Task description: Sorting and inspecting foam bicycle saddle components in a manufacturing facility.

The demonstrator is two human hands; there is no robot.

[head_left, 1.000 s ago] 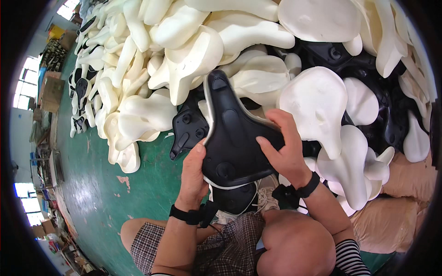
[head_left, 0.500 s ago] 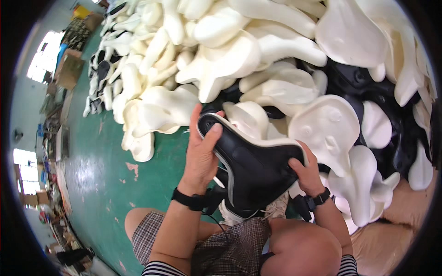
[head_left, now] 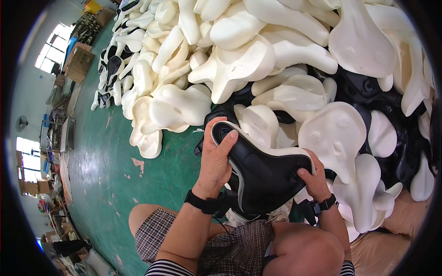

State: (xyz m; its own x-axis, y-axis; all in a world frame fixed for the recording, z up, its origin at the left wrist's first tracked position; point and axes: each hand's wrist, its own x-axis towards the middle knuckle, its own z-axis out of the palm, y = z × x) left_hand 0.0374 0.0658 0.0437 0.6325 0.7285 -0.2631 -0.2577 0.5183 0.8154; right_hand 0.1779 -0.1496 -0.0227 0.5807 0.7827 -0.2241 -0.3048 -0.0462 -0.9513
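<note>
A black bicycle saddle shell [head_left: 264, 177] with a cream foam edge lies across my lap, underside up. My left hand [head_left: 215, 158] grips its narrow nose end, thumb pressed on the rim. My right hand [head_left: 314, 177] holds the wide rear end from the right. Both wrists wear black bands. Just beyond the saddle rises a big heap of cream foam saddle pads [head_left: 248, 64], with several black shells [head_left: 368, 89] mixed in on the right.
A green painted floor [head_left: 106, 170] stretches to the left, with chipped patches. More pads and black saddles [head_left: 113, 69] trail along it toward cardboard boxes [head_left: 78, 62] and windows at far left. My knees in checked shorts [head_left: 221, 248] fill the lower edge.
The saddle has been turned from upright to lying sideways across my lap. My left hand has shifted up onto its nose; my right hand has moved to the rear end.
</note>
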